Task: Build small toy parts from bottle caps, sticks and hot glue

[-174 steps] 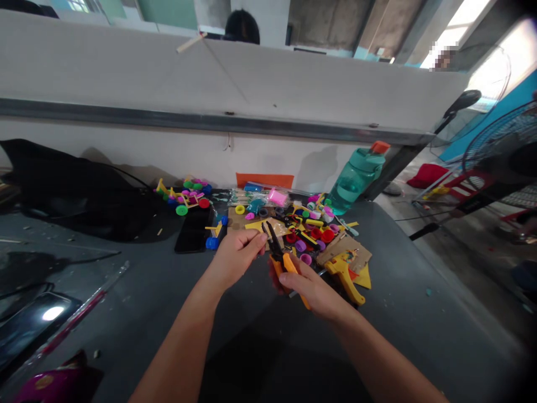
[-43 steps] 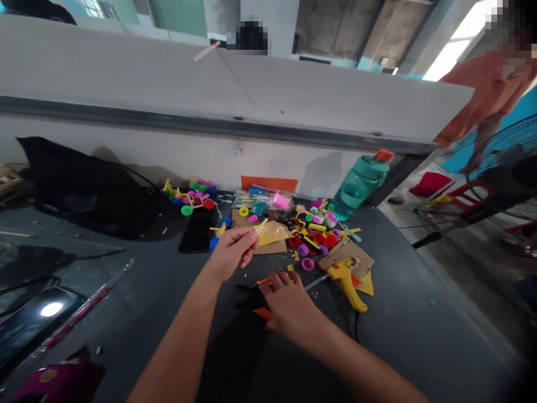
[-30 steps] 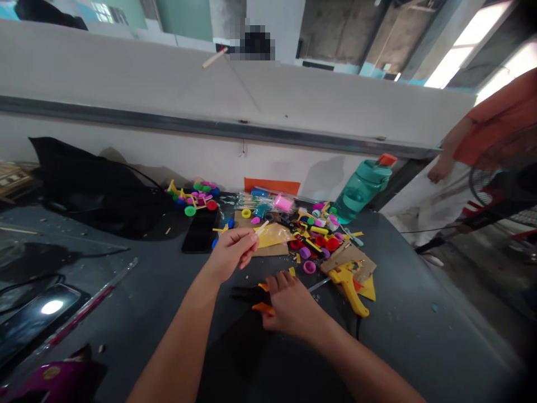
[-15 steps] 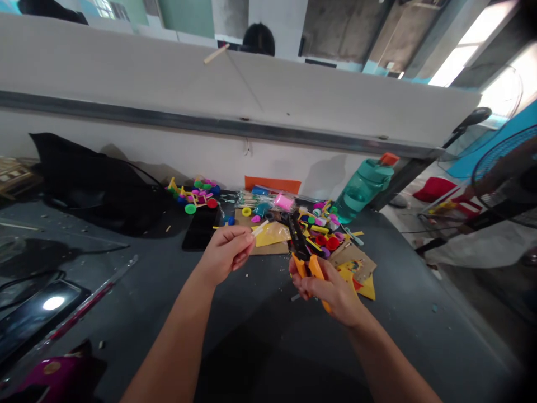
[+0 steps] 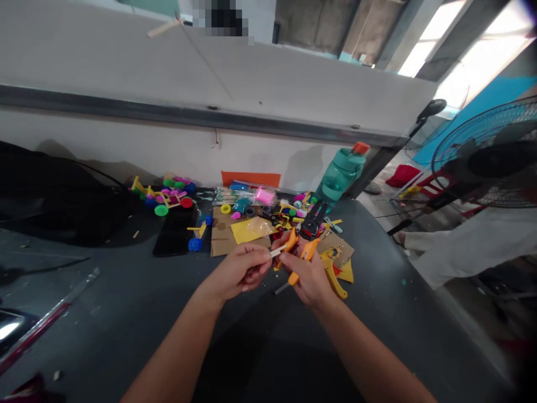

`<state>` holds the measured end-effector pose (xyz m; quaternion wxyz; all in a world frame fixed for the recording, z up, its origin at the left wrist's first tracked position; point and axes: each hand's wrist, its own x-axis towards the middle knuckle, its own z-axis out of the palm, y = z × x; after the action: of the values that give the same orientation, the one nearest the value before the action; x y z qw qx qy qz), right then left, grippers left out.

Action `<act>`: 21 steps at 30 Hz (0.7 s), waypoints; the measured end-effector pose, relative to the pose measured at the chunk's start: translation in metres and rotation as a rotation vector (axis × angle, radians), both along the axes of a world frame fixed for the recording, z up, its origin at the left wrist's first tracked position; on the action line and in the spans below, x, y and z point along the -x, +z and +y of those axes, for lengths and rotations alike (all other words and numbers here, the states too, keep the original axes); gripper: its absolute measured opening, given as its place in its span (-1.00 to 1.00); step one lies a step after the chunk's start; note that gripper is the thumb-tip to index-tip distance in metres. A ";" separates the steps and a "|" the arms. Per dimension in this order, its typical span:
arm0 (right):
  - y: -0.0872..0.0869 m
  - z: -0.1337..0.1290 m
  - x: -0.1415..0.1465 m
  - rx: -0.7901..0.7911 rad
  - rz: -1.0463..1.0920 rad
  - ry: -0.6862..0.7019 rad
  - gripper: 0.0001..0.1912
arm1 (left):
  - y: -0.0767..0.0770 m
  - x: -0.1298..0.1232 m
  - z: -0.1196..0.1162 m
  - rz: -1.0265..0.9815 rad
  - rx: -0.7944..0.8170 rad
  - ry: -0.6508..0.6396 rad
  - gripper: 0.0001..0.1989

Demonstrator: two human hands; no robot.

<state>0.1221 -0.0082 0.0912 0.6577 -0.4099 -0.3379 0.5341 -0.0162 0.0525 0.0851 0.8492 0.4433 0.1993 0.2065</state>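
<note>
My left hand (image 5: 241,270) is closed in a pinch on a short pale stick (image 5: 277,252), which points right. My right hand (image 5: 309,277) is wrapped round the orange handles of a wire stripper (image 5: 314,223), its black jaws tilted up and away from me. The stick's free end lies close to the right thumb; I cannot tell whether they touch. Behind the hands are a yellow sheet (image 5: 244,232) and brown cardboard (image 5: 220,240). A yellow-handled tool (image 5: 338,284) rests just right of the right hand.
Small colourful plastic parts lie beyond the hands. A teal bottle (image 5: 335,182) stands by the wall, and a dark phone (image 5: 172,230) lies left. Further left is a black bag (image 5: 62,196). A fan (image 5: 490,159) stands beyond the table's right edge.
My hands have come together, bringing the stick from apart to beside the right thumb. The wire stripper is now tilted rightward. The camera view has swung to the right.
</note>
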 end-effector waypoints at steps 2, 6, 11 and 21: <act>-0.005 0.002 -0.002 -0.035 -0.010 0.017 -0.72 | -0.003 -0.002 0.003 -0.105 0.242 -0.072 -0.71; -0.014 0.008 -0.006 -0.084 -0.104 0.011 -0.71 | -0.005 -0.004 0.009 -0.168 0.621 -0.211 -0.75; -0.019 0.010 -0.009 -0.072 -0.330 -0.076 -0.75 | -0.007 -0.008 0.010 -0.169 0.829 -0.256 -0.81; -0.029 0.012 -0.012 -0.150 -0.532 -0.134 -0.80 | -0.012 -0.009 0.011 -0.230 1.004 -0.261 -0.79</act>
<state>0.1337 0.0036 0.0621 0.6084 -0.5071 -0.5094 0.3365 -0.0076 0.0631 0.0727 0.9919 -0.0224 0.1221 0.0255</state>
